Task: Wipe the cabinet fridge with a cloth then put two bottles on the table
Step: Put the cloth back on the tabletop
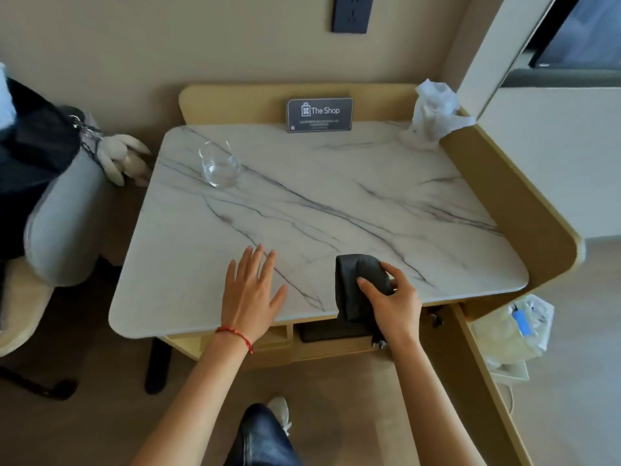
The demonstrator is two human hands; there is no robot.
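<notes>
Head view: right hand (391, 297) grasps dark cloth (356, 280) at table (336, 203) near edge; left hand (250, 287) flat, released; wiping apparently not yet begun; fridge, bottles unseen.

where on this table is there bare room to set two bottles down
The widest bare patch is the middle of the table, between the glass, sign and plastic bag. The near edge is crowded: left hand flat, right hand gripping the cloth.

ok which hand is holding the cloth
The right hand: its fingers grip the dark cloth at the table's front edge. The left hand lies flat and empty.
</notes>
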